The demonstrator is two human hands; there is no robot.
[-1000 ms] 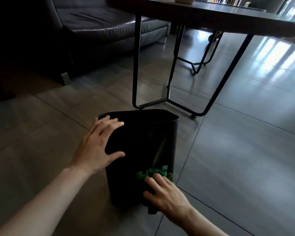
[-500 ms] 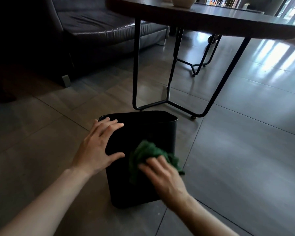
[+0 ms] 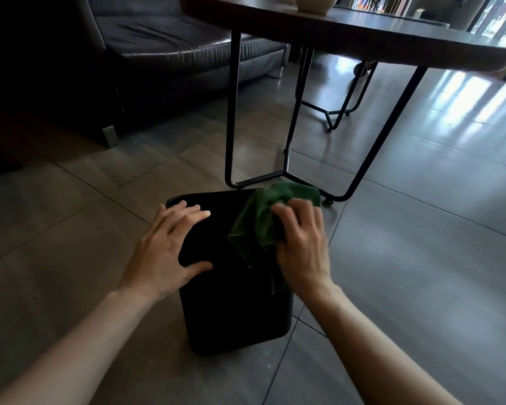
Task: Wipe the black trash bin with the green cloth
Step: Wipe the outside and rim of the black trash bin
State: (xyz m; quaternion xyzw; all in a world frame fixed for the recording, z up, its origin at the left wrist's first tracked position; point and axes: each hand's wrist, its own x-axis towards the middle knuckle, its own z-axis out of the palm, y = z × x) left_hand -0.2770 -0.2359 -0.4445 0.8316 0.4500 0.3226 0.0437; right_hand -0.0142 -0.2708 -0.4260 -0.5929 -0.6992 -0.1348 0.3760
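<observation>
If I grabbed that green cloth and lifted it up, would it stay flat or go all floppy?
Probably floppy: the green cloth is bunched into soft folds under the right hand, and a corner droops down the black trash bin. It likely weighs little, since the fingers hold it with a loose pinch. It would probably not slip easily, though its texture is hard to tell.

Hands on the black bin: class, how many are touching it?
2. The left hand rests on the bin near its left top edge; the right hand presses the green cloth against its upper right.
</observation>
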